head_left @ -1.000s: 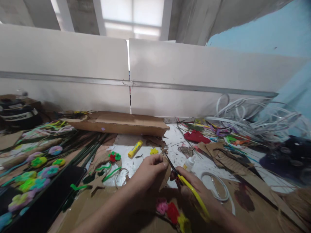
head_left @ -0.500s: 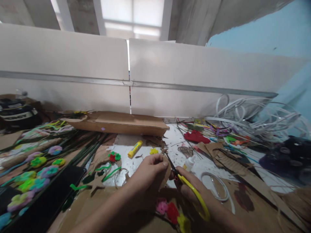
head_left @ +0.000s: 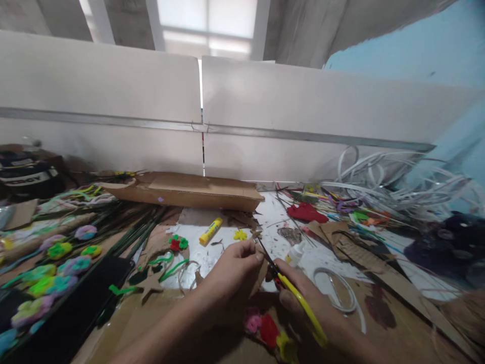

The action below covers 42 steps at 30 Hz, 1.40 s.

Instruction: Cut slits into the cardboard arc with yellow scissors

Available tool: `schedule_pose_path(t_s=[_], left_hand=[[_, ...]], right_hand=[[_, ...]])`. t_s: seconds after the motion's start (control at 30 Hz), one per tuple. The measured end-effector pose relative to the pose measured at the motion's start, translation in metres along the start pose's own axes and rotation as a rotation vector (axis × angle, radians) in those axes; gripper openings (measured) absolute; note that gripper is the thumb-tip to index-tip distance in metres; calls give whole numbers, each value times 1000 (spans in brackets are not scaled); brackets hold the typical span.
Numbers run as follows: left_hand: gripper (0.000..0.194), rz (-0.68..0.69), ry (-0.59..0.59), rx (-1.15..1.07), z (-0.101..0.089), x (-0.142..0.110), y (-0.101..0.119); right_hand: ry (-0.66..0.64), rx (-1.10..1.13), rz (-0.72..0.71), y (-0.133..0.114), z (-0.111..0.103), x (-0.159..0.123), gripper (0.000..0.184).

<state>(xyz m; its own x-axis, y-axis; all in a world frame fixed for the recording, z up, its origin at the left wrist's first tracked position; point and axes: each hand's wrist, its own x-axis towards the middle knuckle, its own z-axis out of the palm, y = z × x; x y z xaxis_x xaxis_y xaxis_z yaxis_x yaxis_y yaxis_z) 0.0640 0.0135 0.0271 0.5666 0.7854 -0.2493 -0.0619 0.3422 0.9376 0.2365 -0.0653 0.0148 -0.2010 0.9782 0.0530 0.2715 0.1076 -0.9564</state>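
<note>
My left hand (head_left: pixel 238 265) pinches a small piece of brown cardboard (head_left: pixel 260 273), most of it hidden behind the fingers. Wrapped around the handles of yellow-handled scissors (head_left: pixel 299 298) is my right hand (head_left: pixel 293 285). The dark blades lie against the cardboard's upper edge, close to my left fingertips. Below the hands, pink, red and yellow fuzzy flowers (head_left: pixel 268 329) rest on a cardboard sheet (head_left: pixel 151 333). A cardboard star (head_left: pixel 151 284) lies to the left of my left forearm. Just beyond my right hand stands a white glue bottle (head_left: pixel 295 253).
A yellow glue stick (head_left: pixel 210 231) and a small yellow flower (head_left: pixel 240 235) lie ahead. Behind them sits a long cardboard box (head_left: pixel 189 192). Fuzzy flowers (head_left: pixel 60 268) crowd the left. On the right are coiled white strips (head_left: pixel 382 172), red cloth (head_left: pixel 307 213) and torn cardboard (head_left: pixel 356 253).
The scissors have tilted slightly, with the handles a little lower and further right. My left hand keeps its pinch on the cardboard in nearly the same place.
</note>
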Motion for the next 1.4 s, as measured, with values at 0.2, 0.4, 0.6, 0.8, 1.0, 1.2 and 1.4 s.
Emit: schedule_pose_path(t_s=[0.2,0.4,0.6,0.8,1.0,1.2,1.4], left_hand=[[15,-3,-43,-9,-2,0,-1],[17,-2,-48,-8,-2,2,-2],[16,34,-46,-2,-2,3,-3],[18,75,-64,6,-3,5,-7],[17,46,-48,-16,-4,5,-7],[18,50,-154,-29,-5,6,-3],[14,68,-171,14,-6,8,-7]], right_hand=[[25,2,-23,10,1,-1,69],[55,84,-5,18,5,-1,68],[21,273,54,16,8,2,64],[61,258,78,17,11,1,60],[100,128,59,19,9,1,60],[-3,22,-35,17,-2,3,51],[13,30,-24,13,0,2,54]])
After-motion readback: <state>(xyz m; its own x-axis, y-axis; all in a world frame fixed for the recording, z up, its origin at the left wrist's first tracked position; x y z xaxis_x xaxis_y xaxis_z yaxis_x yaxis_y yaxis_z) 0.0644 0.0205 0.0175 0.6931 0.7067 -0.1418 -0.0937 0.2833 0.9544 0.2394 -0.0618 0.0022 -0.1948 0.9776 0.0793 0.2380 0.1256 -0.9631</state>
